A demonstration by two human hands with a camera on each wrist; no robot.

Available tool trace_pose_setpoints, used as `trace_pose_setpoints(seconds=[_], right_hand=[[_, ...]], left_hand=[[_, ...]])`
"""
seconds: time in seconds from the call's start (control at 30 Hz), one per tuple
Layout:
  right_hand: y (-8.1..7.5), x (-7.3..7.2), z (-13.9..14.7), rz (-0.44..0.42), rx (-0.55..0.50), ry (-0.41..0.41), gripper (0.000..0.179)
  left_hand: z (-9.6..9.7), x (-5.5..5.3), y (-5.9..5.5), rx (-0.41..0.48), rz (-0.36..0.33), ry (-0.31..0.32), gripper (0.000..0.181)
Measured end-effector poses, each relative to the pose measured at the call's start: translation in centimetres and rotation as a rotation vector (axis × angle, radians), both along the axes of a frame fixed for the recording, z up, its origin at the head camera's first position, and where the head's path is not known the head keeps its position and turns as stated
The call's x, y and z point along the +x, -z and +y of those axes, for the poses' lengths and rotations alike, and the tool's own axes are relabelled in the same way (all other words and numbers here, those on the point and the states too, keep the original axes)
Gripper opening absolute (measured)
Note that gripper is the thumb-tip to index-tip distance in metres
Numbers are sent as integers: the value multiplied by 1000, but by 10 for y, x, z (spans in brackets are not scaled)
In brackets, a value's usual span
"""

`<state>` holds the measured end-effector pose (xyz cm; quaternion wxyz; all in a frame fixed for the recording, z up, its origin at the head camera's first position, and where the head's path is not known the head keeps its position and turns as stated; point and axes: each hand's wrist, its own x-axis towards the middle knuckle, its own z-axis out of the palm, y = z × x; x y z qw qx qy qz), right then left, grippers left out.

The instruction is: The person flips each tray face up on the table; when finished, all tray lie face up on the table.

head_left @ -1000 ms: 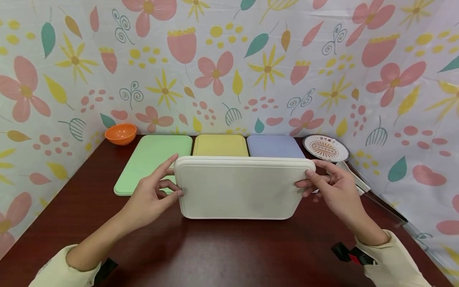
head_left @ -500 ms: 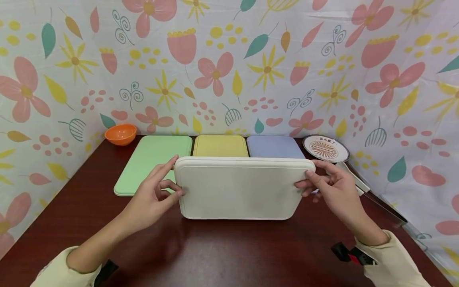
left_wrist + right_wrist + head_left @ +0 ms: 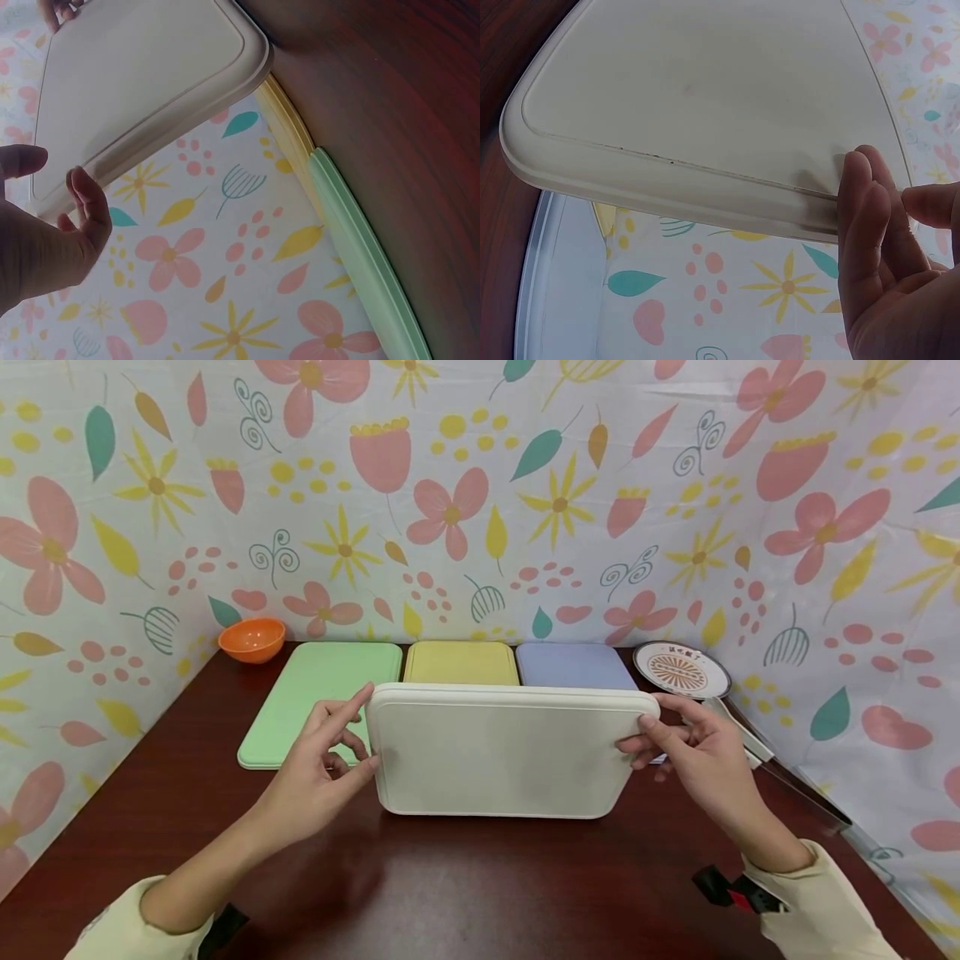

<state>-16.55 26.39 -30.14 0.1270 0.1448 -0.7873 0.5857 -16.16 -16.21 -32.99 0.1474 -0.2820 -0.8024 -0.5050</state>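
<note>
A white cutting board (image 3: 502, 760) stands tilted on its long edge at the middle of the table, one broad face toward me. My left hand (image 3: 318, 777) pinches its left side near the upper corner, index fingertip at the top and thumb on the side edge. At the upper right corner, my right hand (image 3: 701, 756) grips the board, thumb on the near face and other fingers behind. In the right wrist view, several fingers of that hand (image 3: 900, 255) lie against the board's far face (image 3: 705, 90). Part of the far side is hidden in the head view.
Behind it lie a green board (image 3: 322, 693), a yellow board (image 3: 461, 662) and a blue board (image 3: 573, 664), partly covered. An orange bowl (image 3: 252, 641) sits back left. A patterned plate (image 3: 681, 670) and a knife-like long utensil (image 3: 802, 789) are at the right. A floral curtain (image 3: 480, 485) encloses the table.
The white cutting board's left end has risen slightly and shifted a little right. My left hand's middle fingers have loosened from its edge. My right hand looks unmoved.
</note>
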Motion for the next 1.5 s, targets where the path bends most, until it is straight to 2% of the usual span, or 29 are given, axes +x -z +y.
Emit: trace_pose_setpoints(seconds=[0.1,0.23,0.33,0.53,0.73,0.87,1.0,1.17,1.27,1.4,1.5], right_hand=[[0,0,0,0,-4,-6,29],[2,-1,2,1,-10,-11,29],[2,-1,3,3,-14,-17,28],[3,0,4,30,37,-62,27],[6,-1,5,52,103,-68,23],[11,0,6,50,80,-102,22],[12,3,4,53,39,-94,21],[10,9,3,121,-27,-114,22],[10,12,3,159,-93,-166,22],[11,16,0,176,-137,-181,21],[12,18,-3,178,-165,-168,18]], left_hand=[[-1,0,0,-57,33,-38,79],[2,-1,0,-128,97,-131,78],[5,-1,-2,-121,69,-161,80],[7,-1,-7,-63,-74,-124,78],[7,0,-8,-48,-120,-97,67],[7,3,-6,-20,-151,-54,63],[6,5,-5,26,-177,-28,59],[6,10,-6,93,-167,-16,49],[7,14,-7,154,-133,-35,41],[10,16,-8,256,-83,-29,33],[14,16,-8,324,-84,-16,29]])
